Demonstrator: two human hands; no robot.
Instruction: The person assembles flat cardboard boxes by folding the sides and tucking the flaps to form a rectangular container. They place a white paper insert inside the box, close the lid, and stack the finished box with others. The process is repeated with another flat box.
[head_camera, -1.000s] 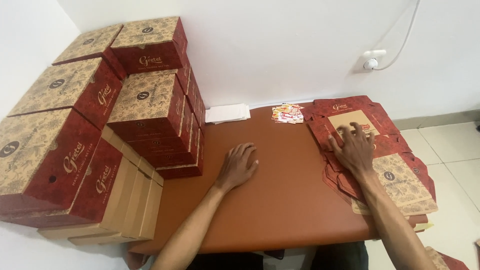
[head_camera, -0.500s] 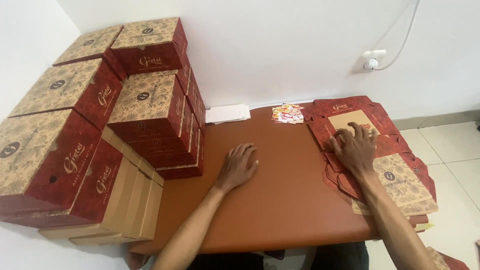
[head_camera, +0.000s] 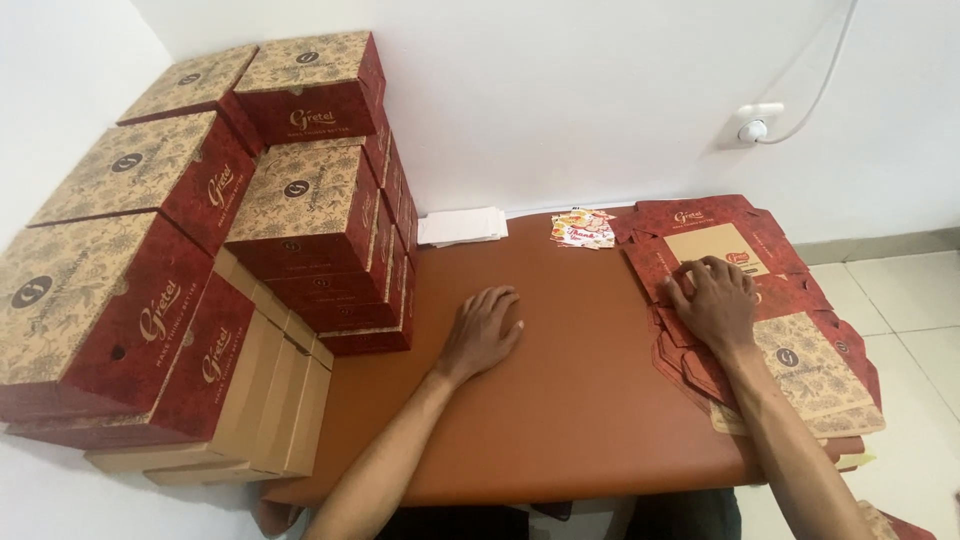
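1. In the head view, our right hand presses its spread, slightly curled fingers onto the stack of flat unfolded red cartons at the brown table's right edge, gripping nothing.
2. Our left hand lies flat, open and empty, at mid-table, near the stacked folded boxes.

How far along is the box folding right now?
Done: many folded boxes stand stacked at the left of the table. In hand: the right hand presses on the pile of flat boxes; the left hand rests flat on the table. Left: that flat pile.
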